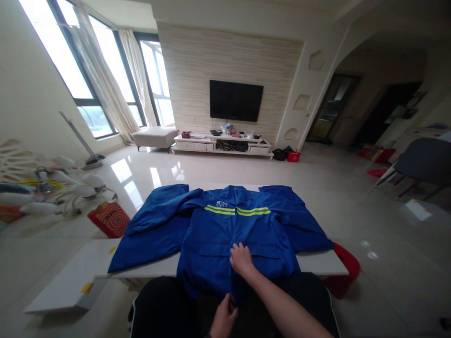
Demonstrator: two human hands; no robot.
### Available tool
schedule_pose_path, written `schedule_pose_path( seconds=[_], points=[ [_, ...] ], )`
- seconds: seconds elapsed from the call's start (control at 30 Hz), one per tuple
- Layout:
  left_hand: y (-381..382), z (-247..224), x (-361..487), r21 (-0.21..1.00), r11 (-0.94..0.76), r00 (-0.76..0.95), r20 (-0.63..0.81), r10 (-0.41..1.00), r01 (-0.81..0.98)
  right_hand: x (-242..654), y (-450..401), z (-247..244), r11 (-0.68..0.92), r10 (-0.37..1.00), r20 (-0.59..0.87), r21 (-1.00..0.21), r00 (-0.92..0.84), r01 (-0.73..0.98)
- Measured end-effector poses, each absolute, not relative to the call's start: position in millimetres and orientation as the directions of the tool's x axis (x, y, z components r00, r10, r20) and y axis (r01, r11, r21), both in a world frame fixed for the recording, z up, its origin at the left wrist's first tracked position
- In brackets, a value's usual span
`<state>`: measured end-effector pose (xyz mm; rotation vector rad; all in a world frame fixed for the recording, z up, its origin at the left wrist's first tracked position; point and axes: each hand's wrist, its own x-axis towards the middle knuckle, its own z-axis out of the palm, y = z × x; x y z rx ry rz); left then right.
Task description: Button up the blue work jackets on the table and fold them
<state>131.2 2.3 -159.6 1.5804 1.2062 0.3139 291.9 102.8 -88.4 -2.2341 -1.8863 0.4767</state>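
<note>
A blue work jacket (pixel 211 230) with yellow-green reflective stripes lies front up on a white table (pixel 322 265), its collar at the far side and its hem hanging over the near edge. My right hand (pixel 242 259) has its fingers curled on the front opening, between the two lower pockets. Lower down, my left hand (pixel 225 315) pinches the front edge close to the hem. More blue cloth (pixel 151 244) lies under the jacket's sleeve on the left, and another blue piece (pixel 303 225) is on the right; their kind is unclear.
A red stool (pixel 343 272) stands by the table's right side. On the left are a low white panel or bench (pixel 66 277), a red bag (pixel 111 219) and a cluttered heap of items. A TV stand (pixel 221 145) is across the tiled floor.
</note>
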Motion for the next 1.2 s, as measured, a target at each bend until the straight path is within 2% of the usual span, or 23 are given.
schedule_pose_path(
  seconds=[0.07,0.13,0.23,0.37,0.47,0.53,0.6,0.67,0.73,0.8,0.83,0.9,0.97,1.0,1.1,1.2],
  points=[
    [4,-166,136,0.868,0.155,0.422,-0.377,0.825,0.472,286,103,-89,-0.064,0.991,-0.134,-0.366,0.015,0.928],
    [4,-171,139,0.876,0.21,0.388,-0.391,0.835,0.434,290,107,-89,-0.016,0.992,-0.121,-0.392,-0.035,0.92],
    [4,-181,142,0.871,0.272,0.364,-0.429,0.827,0.409,314,129,-88,-0.077,0.996,-0.064,-0.405,0.056,0.911],
    [-1,-198,148,0.838,0.285,0.427,-0.495,0.756,0.466,348,177,-92,-0.228,0.972,-0.054,-0.43,0.227,0.874],
    [-3,-200,149,0.813,0.252,0.482,-0.528,0.699,0.525,358,206,-100,-0.221,0.975,-0.096,-0.482,0.2,0.848],
    [3,-189,144,0.834,0.222,0.49,-0.49,0.721,0.506,359,215,-102,-0.168,0.985,-0.111,-0.527,0.129,0.833],
    [18,-167,129,0.876,0.188,0.437,-0.395,0.808,0.444,362,212,-100,-0.129,0.992,-0.085,-0.564,0.098,0.816],
    [42,-138,103,0.905,0.136,0.322,-0.279,0.905,0.402,370,193,-95,-0.126,0.99,-0.026,-0.582,0.137,0.803],
    [73,-109,65,0.897,0.049,0.206,-0.154,0.966,0.438,386,155,-92,-0.164,0.972,0.041,-0.589,0.231,0.792],
    [102,-86,26,0.794,0.011,0.098,-0.089,0.991,0.608,410,103,-97,-0.26,0.918,0.093,-0.596,0.387,0.76],
    [113,-78,9,0.685,0.027,0.06,-0.103,0.993,0.729,423,74,-102,-0.33,0.869,0.107,-0.601,0.483,0.728],
    [128,-69,-11,0.371,0.044,0.038,-0.211,0.977,0.928,446,21,-118,-0.508,0.684,0.101,-0.645,0.723,0.571],
    [132,-67,-12,0.135,-0.052,0.088,-0.276,0.957,0.989,462,-18,-135,-0.586,0.566,0.046,-0.681,0.823,0.44],
    [130,-68,-7,0.064,-0.098,0.113,-0.294,0.949,0.993,466,-29,-143,-0.602,0.529,0.015,-0.698,0.849,0.387],
    [121,-76,20,-0.021,-0.116,0.106,-0.273,0.956,0.993,465,-35,-160,-0.623,0.45,-0.063,-0.737,0.891,0.262],
    [118,-85,36,0.043,-0.047,0.056,-0.243,0.968,0.998,458,-22,-165,-0.648,0.345,-0.124,-0.748,0.93,0.141]
  ],
)
